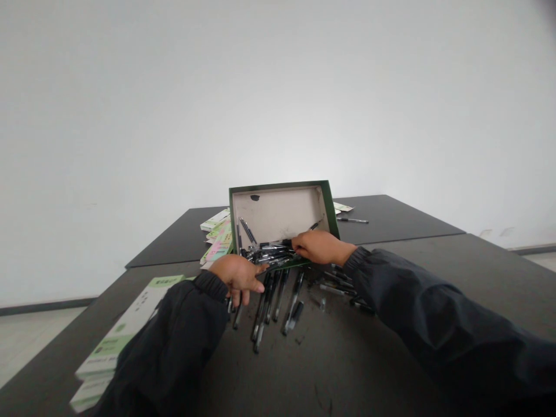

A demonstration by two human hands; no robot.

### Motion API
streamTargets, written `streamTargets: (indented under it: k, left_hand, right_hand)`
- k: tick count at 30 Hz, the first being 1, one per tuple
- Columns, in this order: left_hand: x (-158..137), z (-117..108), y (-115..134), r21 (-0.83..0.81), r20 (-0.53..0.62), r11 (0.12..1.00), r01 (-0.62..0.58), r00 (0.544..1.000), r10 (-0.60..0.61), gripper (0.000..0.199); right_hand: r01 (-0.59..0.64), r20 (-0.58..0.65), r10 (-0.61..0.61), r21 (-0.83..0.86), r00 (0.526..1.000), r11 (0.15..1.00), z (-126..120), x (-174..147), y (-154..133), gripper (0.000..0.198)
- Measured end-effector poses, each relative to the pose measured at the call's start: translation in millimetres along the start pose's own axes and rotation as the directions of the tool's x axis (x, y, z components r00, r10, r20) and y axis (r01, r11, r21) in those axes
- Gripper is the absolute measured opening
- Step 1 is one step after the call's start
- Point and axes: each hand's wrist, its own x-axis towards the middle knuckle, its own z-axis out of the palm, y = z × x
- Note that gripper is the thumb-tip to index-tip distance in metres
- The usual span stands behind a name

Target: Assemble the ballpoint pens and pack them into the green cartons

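An open green box with a pale inside is tilted up, its opening facing me. Many black-capped clear pens lie jumbled along its lower side. My right hand reaches into the box, fingers closed round a black pen among the others; the fingertips are partly hidden. My left hand is palm up at the box's lower left edge, fingers apart, beside the pens there. More loose pens lie on the table below the box, some partly under my right sleeve.
White-and-green flat cartons are stacked at the left, under my left sleeve. Other printed cartons lie left of and behind the box. A single pen lies at the back right. The dark table stands before a pale wall.
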Motion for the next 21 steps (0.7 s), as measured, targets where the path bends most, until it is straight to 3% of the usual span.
streamTargets:
  k: [6,14,21]
  left_hand:
    - [1,1,-2,-0.006,0.003,1.000,-0.010,1.000,0.010,0.083]
    - [-1,1,-1,-0.007,0.017,1.000,-0.015,1.000,0.015,0.080]
    - [-3,1,1,0.011,0.027,1.000,-0.015,1.000,0.015,0.080]
  right_hand:
    - [-0.032,0.025,0.032,-0.008,0.999,0.999,7,1,3,0.020]
    - [0.062,0.015,-0.065,0.137,0.998,0.989,13,1,18,0.025]
    - [0.018,0.018,-0.020,0.121,1.000,0.993,11,2,10,0.022]
